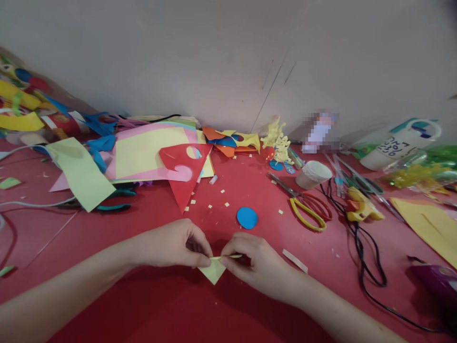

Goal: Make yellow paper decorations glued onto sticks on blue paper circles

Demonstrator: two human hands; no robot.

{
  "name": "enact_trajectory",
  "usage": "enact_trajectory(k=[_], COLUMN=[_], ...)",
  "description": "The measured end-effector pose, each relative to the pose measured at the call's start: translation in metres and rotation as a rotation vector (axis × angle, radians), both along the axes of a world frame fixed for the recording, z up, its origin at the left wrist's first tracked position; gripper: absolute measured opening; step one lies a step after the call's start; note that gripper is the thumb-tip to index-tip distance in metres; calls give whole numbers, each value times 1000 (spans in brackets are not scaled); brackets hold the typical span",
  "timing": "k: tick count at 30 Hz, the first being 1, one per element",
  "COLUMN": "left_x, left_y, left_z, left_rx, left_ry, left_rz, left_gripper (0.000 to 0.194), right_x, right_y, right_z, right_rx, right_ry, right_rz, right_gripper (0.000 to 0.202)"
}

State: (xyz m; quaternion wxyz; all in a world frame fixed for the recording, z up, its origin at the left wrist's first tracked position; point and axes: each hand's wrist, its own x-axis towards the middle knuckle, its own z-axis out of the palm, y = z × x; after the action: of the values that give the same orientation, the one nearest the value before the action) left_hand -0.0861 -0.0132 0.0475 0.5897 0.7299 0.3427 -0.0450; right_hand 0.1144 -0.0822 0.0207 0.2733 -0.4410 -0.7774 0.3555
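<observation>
A small folded piece of pale yellow paper [214,273] is pinched between both hands above the red table, its pointed corner hanging down toward me. My left hand [178,244] grips its left end between thumb and fingers. On the other end, my right hand [248,259] pinches the folded top edge, and a thin strip of the paper shows past its fingertips. Just beyond the hands lies a blue paper circle [247,217]. Tiny cut paper squares [227,204] are scattered behind it.
Scissors with yellow and red handles [307,214] lie right of the circle, near a white cup [313,174]. A yellow glue gun [362,205] trails a black cord. Stacked coloured paper [143,152] and a red cut sheet [183,190] sit back left, beside pliers [114,207].
</observation>
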Motion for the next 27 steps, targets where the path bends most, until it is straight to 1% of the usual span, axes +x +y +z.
enact_trajectory(k=[4, 9, 13, 19, 23, 27], left_x=[1, 3, 2, 0, 2, 3], left_y=[0, -1, -2, -1, 0, -1], left_z=[-1, -1, -2, -2, -2, -1], left_rx=[-1, 65, 26, -15, -15, 25], left_ry=[-8, -22, -15, 2, 14, 3], left_rz=[27, 41, 32, 5, 28, 72], left_gripper=[18, 19, 18, 20, 20, 19], right_x=[1, 2, 1, -1, -1, 0], right_y=[1, 2, 1, 0, 0, 1], right_z=[1, 4, 5, 0, 0, 3], right_rx=[-4, -75, -63, -24, -6, -11], right_ry=[-2, -30, -35, -4, -4, -8], right_rz=[8, 39, 15, 18, 16, 2], right_gripper=[12, 19, 15, 13, 12, 11])
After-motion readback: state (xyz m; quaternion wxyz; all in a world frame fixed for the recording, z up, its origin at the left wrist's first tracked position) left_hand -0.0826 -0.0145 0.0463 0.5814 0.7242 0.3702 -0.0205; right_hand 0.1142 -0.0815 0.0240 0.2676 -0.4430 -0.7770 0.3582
